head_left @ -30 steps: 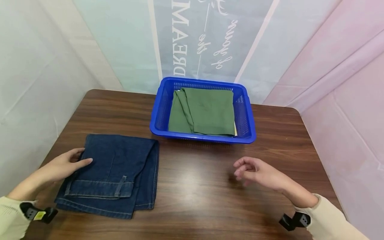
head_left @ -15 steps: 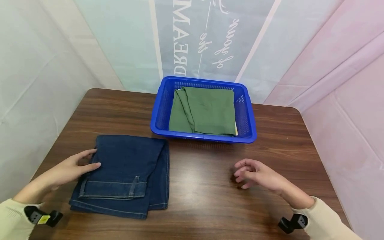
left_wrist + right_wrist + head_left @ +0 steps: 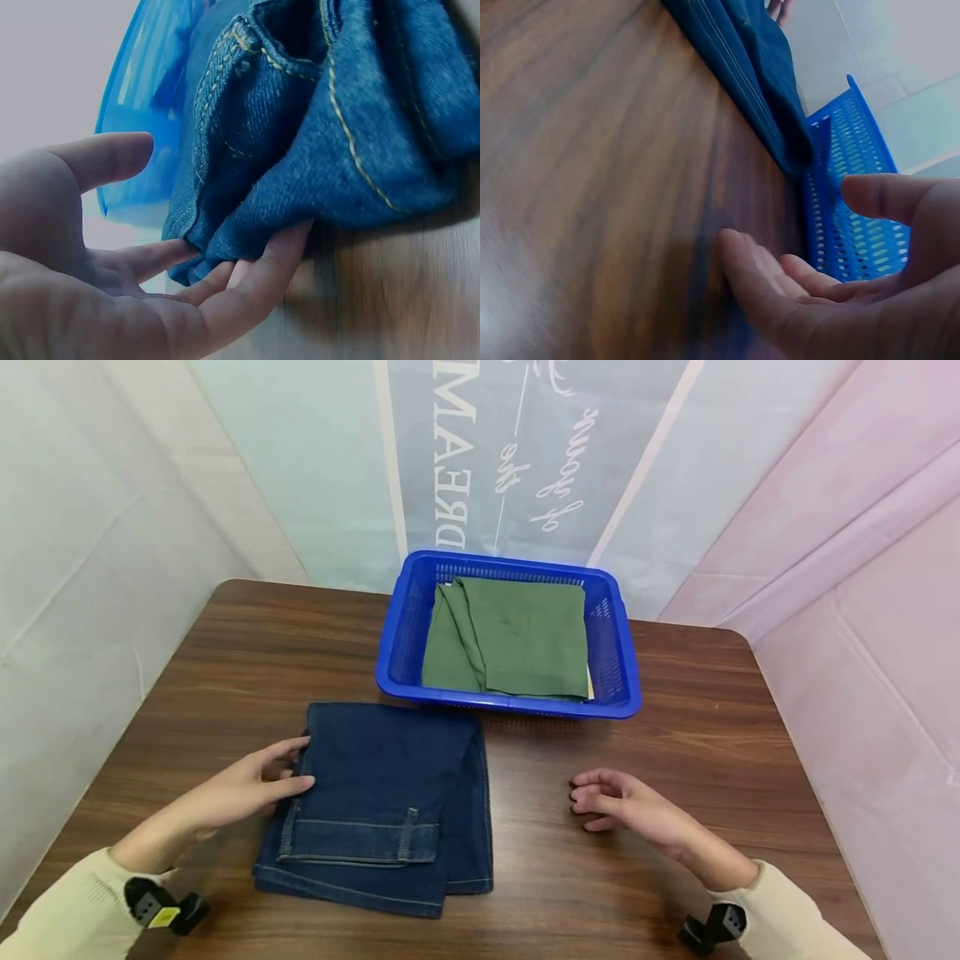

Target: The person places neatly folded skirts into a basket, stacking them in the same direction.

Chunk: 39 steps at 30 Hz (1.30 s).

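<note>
Folded dark blue jeans (image 3: 378, 768) lie on the table, waistband toward the near side. At their left edge is my left hand (image 3: 236, 789). In the left wrist view, the fingers (image 3: 259, 296) touch the folded denim (image 3: 277, 150) from the side and slightly below, while the thumb stands apart from it. My right hand (image 3: 630, 810) is low over the table to the right of the jeans, fingers loosely bent and holding nothing. In the right wrist view, a gap of bare wood separates this hand (image 3: 832, 285) from the jeans (image 3: 750, 82).
Behind the jeans stands a blue perforated plastic basket (image 3: 510, 700) holding a folded green garment (image 3: 525, 635). The brown wooden table (image 3: 690, 693) has rounded back corners. Pale printed hangings (image 3: 337, 468) rise around its back and sides.
The jeans have slid to the right across the table along with my left hand. My right hand has shifted slightly left and nearer. The basket stays in place.
</note>
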Available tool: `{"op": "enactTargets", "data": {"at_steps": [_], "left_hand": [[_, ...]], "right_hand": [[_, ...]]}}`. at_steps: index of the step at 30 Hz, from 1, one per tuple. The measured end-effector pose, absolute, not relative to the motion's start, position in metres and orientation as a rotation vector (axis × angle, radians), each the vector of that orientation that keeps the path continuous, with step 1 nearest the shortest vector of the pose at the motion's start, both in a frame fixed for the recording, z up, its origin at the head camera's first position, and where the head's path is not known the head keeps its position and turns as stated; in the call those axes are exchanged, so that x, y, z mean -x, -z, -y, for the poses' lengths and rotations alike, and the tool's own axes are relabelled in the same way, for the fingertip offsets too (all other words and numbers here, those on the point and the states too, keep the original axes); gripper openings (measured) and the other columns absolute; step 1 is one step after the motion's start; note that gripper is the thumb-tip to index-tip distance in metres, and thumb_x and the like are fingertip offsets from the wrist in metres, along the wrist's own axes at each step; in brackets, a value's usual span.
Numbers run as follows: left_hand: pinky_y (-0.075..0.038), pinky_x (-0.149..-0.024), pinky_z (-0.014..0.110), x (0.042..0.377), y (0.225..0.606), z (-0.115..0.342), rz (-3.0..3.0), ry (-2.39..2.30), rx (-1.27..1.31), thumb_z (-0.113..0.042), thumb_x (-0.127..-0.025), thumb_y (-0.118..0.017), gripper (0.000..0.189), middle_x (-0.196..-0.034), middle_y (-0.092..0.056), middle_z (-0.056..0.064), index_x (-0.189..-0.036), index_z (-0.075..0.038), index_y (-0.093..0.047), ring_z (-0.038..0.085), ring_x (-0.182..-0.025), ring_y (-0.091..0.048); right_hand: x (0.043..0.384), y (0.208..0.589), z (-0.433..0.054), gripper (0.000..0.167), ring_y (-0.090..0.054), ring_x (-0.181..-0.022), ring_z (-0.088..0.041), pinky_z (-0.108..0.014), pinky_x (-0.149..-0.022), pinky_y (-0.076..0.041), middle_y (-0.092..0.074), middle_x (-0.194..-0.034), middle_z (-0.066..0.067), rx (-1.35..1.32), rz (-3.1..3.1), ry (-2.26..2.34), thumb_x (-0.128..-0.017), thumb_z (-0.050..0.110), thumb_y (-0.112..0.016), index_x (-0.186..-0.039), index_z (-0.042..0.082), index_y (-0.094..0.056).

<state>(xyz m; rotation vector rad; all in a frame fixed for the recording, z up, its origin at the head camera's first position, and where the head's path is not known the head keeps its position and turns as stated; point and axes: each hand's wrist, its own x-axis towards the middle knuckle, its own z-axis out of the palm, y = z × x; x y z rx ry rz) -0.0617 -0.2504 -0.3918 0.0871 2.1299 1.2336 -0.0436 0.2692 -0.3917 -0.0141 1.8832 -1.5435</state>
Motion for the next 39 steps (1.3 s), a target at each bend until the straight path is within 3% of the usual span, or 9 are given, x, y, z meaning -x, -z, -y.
{"op": "enactTargets", "data": {"at_steps": [5, 13, 20, 28, 31, 35, 39], "left_hand": [[-0.058, -0.086, 0.044, 0.062, 0.391, 0.229, -2.072, -1.298, -0.1, -0.03, -0.103, -0.063, 0.082, -0.153, -0.03, 0.039, -0.161, 0.003, -0.015, 0.053, -0.137, -0.037], [-0.058, -0.089, 0.046, 0.063, 0.393, 0.194, -1.941, -1.419, -0.118, -0.025, -0.102, -0.064, 0.082, -0.157, -0.022, 0.036, -0.161, 0.001, -0.014, 0.053, -0.14, -0.032], [-0.058, -0.087, 0.043, 0.064, 0.397, 0.161, -1.865, -1.497, -0.12, -0.02, -0.1, -0.066, 0.081, -0.156, -0.023, 0.034, -0.161, 0.002, -0.016, 0.051, -0.139, -0.034], [-0.057, -0.09, 0.044, 0.063, 0.401, 0.127, -1.755, -1.564, -0.123, -0.015, -0.098, -0.067, 0.084, -0.156, -0.023, 0.033, -0.161, 0.002, -0.013, 0.047, -0.138, -0.038], [-0.057, -0.089, 0.043, 0.062, 0.401, 0.117, -1.764, -1.558, -0.14, -0.016, -0.098, -0.068, 0.086, -0.155, -0.027, 0.033, -0.161, 0.001, -0.013, 0.045, -0.138, -0.038], [-0.057, -0.084, 0.041, 0.062, 0.404, 0.108, -1.764, -1.601, -0.099, -0.015, -0.098, -0.067, 0.081, -0.149, -0.031, 0.032, -0.16, -0.001, -0.017, 0.041, -0.129, -0.047], [-0.06, -0.076, 0.041, 0.063, 0.41, 0.101, -1.743, -1.665, 0.041, -0.018, -0.099, -0.067, 0.074, -0.139, -0.037, 0.03, -0.153, 0.001, -0.021, 0.031, -0.11, -0.059]], "right_hand": [[0.042, 0.398, -0.266, 0.056, -0.063, -0.12, -0.031, -0.043, -0.096, -0.056, -0.058, -0.131, -0.029, 0.014, -1.844, 1.592, -0.104, 0.015, -0.054, -0.142, -0.022, -0.034], [0.04, 0.401, -0.265, 0.059, -0.063, -0.118, -0.027, -0.041, -0.097, -0.056, -0.06, -0.129, -0.026, -0.007, -1.797, 1.661, -0.105, 0.015, -0.052, -0.143, -0.023, -0.029], [0.038, 0.402, -0.264, 0.059, -0.064, -0.113, -0.025, -0.04, -0.095, -0.057, -0.061, -0.125, -0.022, -0.026, -1.825, 1.671, -0.104, 0.015, -0.052, -0.143, -0.024, -0.029], [0.036, 0.403, -0.254, 0.065, -0.06, -0.107, -0.021, -0.036, -0.089, -0.057, -0.051, -0.134, -0.027, -0.189, -1.911, 1.617, -0.102, 0.018, -0.056, -0.147, -0.02, -0.027], [0.036, 0.404, -0.249, 0.054, -0.055, -0.097, -0.016, -0.032, -0.081, -0.055, -0.057, -0.116, -0.016, -0.285, -1.917, 1.627, -0.102, 0.022, -0.059, -0.137, -0.013, -0.04], [0.037, 0.407, -0.246, 0.036, -0.06, -0.09, -0.013, -0.029, -0.079, -0.055, -0.062, -0.099, -0.001, -0.268, -1.843, 1.701, -0.103, 0.024, -0.06, -0.122, -0.004, -0.05], [0.038, 0.412, -0.245, 0.041, -0.069, -0.095, -0.014, -0.03, -0.085, -0.058, -0.073, -0.104, -0.004, -0.199, -1.724, 1.775, -0.103, 0.022, -0.062, -0.13, -0.007, -0.052]]}}
